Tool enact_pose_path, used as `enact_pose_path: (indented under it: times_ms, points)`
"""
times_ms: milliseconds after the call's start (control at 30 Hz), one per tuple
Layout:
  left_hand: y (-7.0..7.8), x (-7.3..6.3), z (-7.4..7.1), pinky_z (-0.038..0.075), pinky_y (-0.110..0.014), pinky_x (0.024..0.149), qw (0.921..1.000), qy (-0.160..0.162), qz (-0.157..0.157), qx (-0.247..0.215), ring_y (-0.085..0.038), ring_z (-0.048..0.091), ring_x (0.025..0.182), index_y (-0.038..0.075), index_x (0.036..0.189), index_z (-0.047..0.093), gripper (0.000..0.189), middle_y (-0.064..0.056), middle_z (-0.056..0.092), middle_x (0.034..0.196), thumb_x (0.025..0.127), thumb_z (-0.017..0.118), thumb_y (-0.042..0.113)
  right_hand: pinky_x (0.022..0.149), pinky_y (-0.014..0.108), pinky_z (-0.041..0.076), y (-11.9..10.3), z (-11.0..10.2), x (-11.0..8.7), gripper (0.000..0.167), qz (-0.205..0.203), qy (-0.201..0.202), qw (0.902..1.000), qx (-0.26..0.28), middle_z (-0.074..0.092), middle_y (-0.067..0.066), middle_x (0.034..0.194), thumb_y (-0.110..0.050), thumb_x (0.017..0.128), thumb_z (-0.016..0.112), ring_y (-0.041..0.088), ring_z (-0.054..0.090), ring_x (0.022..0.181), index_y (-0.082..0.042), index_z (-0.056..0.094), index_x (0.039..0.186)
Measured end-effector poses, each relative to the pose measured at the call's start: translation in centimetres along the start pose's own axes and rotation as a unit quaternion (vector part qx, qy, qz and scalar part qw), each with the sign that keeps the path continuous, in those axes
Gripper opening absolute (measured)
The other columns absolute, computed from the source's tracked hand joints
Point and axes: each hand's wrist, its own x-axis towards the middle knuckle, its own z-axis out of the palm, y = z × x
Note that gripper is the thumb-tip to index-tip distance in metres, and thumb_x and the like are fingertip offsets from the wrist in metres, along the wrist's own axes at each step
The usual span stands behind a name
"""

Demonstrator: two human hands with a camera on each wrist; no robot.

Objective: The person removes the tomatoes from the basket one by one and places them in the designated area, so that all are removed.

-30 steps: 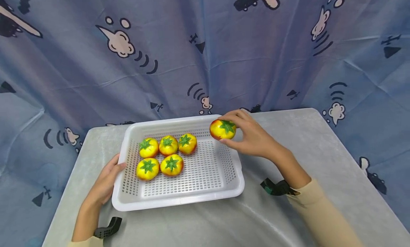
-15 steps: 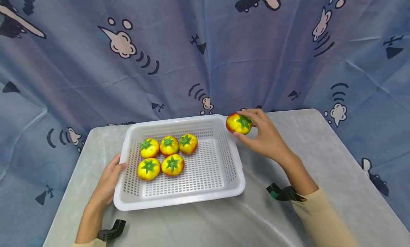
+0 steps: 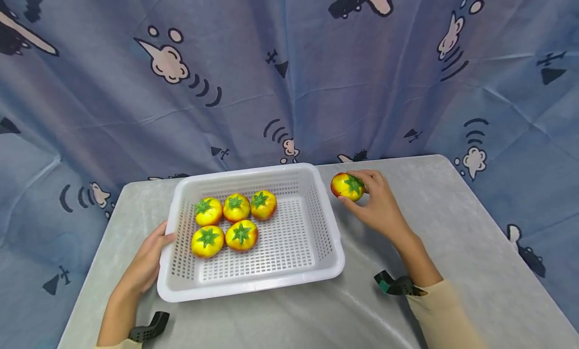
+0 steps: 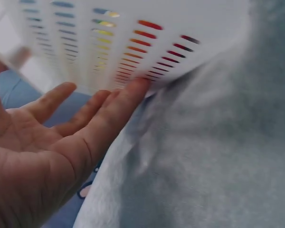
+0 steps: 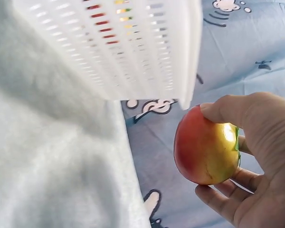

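A white perforated plastic basket (image 3: 289,238) stands on the table, several yellow-red tomato-like fruits (image 3: 242,235) with green star-shaped leaves lying in its left half. My left hand (image 3: 147,258) holds the basket's left end, thumb over the rim. In the left wrist view, the fingers (image 4: 111,111) lie along the outside of the slotted wall. Beyond the basket's right rim, my right hand (image 3: 377,203) grips another tomato-like fruit (image 3: 346,186) between thumb and fingers. The right wrist view shows this fruit's red and yellow side (image 5: 204,147), its leaves turned toward the palm.
The grey cloth-like table top (image 3: 452,228) extends to the right of the basket and in front of it. A blue patterned curtain (image 3: 344,87) hangs right behind the table's back edge. Each wrist wears a black strap device (image 3: 395,284).
My right hand has carried its fruit from above the basket's back right corner out to the right, past the rim, then lower toward the table. My left hand stays at the basket.
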Motion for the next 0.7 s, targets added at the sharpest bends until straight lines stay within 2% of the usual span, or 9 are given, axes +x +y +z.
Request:
enact_pose_path:
  times_ms: [133,300,533,700]
  points:
    - [0.0,0.0,-0.5,0.058,-0.033,0.094,0.9996,-0.013,-0.012,-0.022,0.005,0.058,0.121,0.006,0.170,0.002,0.068,-0.032,0.013,0.172,0.116,0.036,0.027,0.096,0.060,0.054,1.0,0.9,-0.2,0.060,-0.007,0.005,0.9999,-0.006,0.054,0.024,0.139,-0.013,0.088,0.086,0.040,0.052,0.123,-0.003,0.062,0.142]
    - [-0.1,0.0,-0.4,0.058,-0.032,0.095,0.9989,-0.004,-0.013,-0.044,0.006,0.060,0.122,0.005,0.170,0.004,0.068,-0.030,0.014,0.172,0.115,0.038,0.027,0.098,0.060,0.052,1.7,2.0,-0.6,0.060,0.000,-0.008,0.9999,-0.009,0.053,0.024,0.140,-0.015,0.089,0.085,0.041,0.051,0.125,-0.003,0.061,0.143]
    - [-0.1,0.1,-0.4,0.058,-0.034,0.095,0.9987,-0.006,-0.013,-0.048,0.005,0.061,0.121,0.007,0.170,0.005,0.067,-0.030,0.015,0.172,0.115,0.038,0.027,0.107,0.065,0.046,2.4,2.8,-0.7,0.061,0.027,-0.029,0.9990,-0.018,0.051,0.024,0.144,-0.014,0.090,0.083,0.044,0.048,0.130,-0.003,0.060,0.145]
    - [0.0,0.2,-0.6,0.058,-0.033,0.095,0.9987,-0.006,-0.008,-0.049,0.004,0.062,0.121,0.009,0.171,0.006,0.066,-0.031,0.015,0.171,0.115,0.038,0.025,0.107,0.066,0.045,2.9,2.9,-0.5,0.061,0.029,-0.033,0.9988,-0.020,0.051,0.025,0.144,-0.014,0.090,0.083,0.044,0.049,0.129,-0.004,0.059,0.145]
